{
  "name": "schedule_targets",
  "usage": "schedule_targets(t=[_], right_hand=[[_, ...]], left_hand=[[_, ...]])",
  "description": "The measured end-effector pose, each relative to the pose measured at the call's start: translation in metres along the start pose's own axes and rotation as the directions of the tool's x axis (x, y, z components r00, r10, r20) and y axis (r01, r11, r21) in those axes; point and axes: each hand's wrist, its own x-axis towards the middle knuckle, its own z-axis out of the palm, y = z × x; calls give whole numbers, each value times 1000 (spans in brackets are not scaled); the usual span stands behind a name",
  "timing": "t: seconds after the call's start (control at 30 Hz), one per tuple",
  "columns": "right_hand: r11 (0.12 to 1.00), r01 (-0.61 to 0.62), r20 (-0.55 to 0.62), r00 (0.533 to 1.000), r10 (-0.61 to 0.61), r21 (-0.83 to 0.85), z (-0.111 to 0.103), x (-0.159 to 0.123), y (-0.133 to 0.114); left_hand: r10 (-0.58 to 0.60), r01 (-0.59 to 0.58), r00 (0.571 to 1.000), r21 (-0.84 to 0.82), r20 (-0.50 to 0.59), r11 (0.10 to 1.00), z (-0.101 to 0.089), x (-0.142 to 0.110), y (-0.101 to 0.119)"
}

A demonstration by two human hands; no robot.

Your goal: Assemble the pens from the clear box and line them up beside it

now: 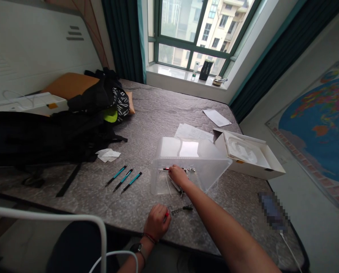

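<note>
A clear plastic box [215, 168] lies on its side on the mattress, its open side toward me. My right hand [178, 175] reaches inside, its fingers closed at a slim pen [165, 169] with a red and dark part. Several thin pens and sticks lie around it in the box, including a white stick [168, 186]. My left hand [157, 221] rests at the mattress edge in front of the box, closed on a small red object [167, 214]; most of it is hidden by the fingers. A small black item [187, 207] lies beside the printed lettering.
Three teal-and-black pens [123, 179] lie side by side left of the box. A crumpled tissue [108, 154] and a black backpack [44, 138] are farther left. An open white carton [251, 157], paper sheets [193, 131] and a blurred phone [272, 211] with cable are around.
</note>
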Motion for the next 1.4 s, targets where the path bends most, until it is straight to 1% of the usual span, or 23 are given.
schedule_targets(t=[0.17,0.27,0.37,0.43,0.47,0.53,0.6,0.63,0.7,0.73,0.8,0.83,0.93,1.07,1.2,1.4], right_hand=[[994,38,2,999,-38,-106,4,-5,2],[990,61,13,998,-60,-130,1,-9,1],[997,22,-25,999,-24,-75,-10,-11,2],[997,-41,-114,992,47,58,-19,-19,4],[986,-62,-175,981,89,153,-22,-27,6],[932,-55,-289,943,167,358,-23,-52,9],[857,-13,-346,912,221,515,-14,-88,8],[824,3,-349,907,236,567,-8,-108,5],[773,34,-326,918,227,633,8,-147,-6],[760,52,-309,930,200,648,16,-164,-13],[749,82,-283,948,146,658,29,-187,-28],[750,93,-279,952,126,655,34,-193,-35],[768,106,-297,948,113,632,40,-193,-50],[781,96,-319,938,137,618,37,-184,-57],[755,72,-304,937,173,651,38,-185,-60],[710,36,-294,924,245,703,45,-184,-60]], left_hand=[[-8,8,1000,-7,6,1000,0,-1,0],[-7,7,1000,-6,-11,1000,-1,0,0],[2,-2,999,1,-40,1000,-2,2,2],[8,-8,999,5,-48,1000,-4,3,3],[9,-8,999,8,-48,1000,-5,3,4],[-2,2,999,16,-46,1000,-7,4,5],[-12,12,999,21,-41,1000,-9,5,6],[-13,14,999,21,-34,1000,-10,5,6],[-14,14,1000,19,-24,1000,-10,5,6],[-13,13,1000,19,-21,1000,-10,5,6],[-14,15,1000,25,-11,1000,-8,4,4],[-16,16,1000,28,-5,999,-8,3,4],[-22,22,1000,33,17,999,-6,2,2],[-27,26,999,32,36,999,-5,2,2],[-24,23,999,31,34,999,-4,2,2],[-22,20,999,43,36,999,-5,2,3]])
